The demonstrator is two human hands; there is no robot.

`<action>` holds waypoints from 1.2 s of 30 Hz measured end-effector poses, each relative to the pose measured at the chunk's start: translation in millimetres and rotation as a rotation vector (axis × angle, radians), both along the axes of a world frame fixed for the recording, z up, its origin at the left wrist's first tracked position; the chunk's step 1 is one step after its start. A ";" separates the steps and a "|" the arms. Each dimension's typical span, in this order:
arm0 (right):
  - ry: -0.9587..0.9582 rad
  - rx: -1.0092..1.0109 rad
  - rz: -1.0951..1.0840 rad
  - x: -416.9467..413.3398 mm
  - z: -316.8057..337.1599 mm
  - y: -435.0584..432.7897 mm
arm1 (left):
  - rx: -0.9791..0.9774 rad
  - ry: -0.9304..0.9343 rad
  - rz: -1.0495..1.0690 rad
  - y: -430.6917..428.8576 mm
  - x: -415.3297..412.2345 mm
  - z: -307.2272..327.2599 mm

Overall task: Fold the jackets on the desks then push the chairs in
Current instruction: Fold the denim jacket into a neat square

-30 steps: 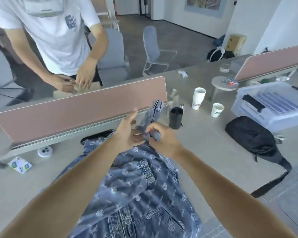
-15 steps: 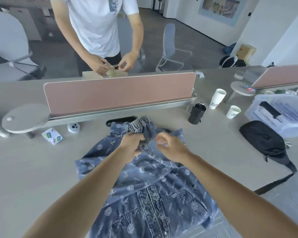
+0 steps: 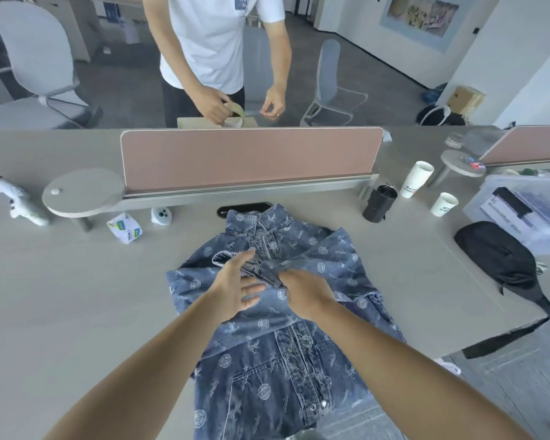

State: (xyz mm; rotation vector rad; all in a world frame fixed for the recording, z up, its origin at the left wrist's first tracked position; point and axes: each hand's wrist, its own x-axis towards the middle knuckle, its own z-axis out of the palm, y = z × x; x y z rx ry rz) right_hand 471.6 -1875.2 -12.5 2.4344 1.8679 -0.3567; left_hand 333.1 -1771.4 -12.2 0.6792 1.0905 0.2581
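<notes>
A blue patterned denim jacket point(image 3: 277, 350) lies front up on the grey desk point(image 3: 61, 312), collar toward the pink divider, hem hanging over the near edge. Both sleeves are folded in across the chest. My left hand point(image 3: 238, 287) hovers over the chest with fingers spread, holding nothing. My right hand point(image 3: 305, 293) is beside it, fingers closed on a folded sleeve cuff at the jacket's middle. Grey chairs point(image 3: 331, 84) stand beyond the desk.
A pink divider point(image 3: 248, 157) crosses the desk behind the jacket. A black tumbler point(image 3: 378, 203), two paper cups point(image 3: 416, 179), a black bag point(image 3: 502, 258) and a plastic bin point(image 3: 527, 208) sit right. A small box point(image 3: 124, 227) and controller point(image 3: 16, 201) lie left. A person point(image 3: 216, 42) stands opposite.
The sleeve I held up toward the divider has come down onto the jacket's chest. My left hand has let go and spread open; my right hand still grips the cuff.
</notes>
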 end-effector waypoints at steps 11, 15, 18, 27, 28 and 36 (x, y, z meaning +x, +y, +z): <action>-0.117 -0.028 0.219 -6.9 -56.6 -14.3 | 0.248 0.214 0.038 9.4 -53.6 -53.6; 0.008 -0.432 0.214 14.2 -82.4 -18.1 | 0.240 0.623 -0.066 7.3 -62.4 -87.4; 0.039 -0.427 0.129 41.8 -92.2 -4.1 | 0.336 0.789 -0.108 -2.6 -56.3 -90.8; -0.059 -0.323 0.151 120.9 -140.5 22.3 | 0.727 1.099 -0.796 -37.7 23.1 -140.4; -0.059 -0.334 0.126 130.7 -149.7 19.0 | 0.687 1.135 -0.810 -37.1 25.5 -152.3; -0.056 -0.188 -0.049 185.4 -197.1 -18.2 | 0.834 1.236 -0.751 -23.1 30.9 -190.7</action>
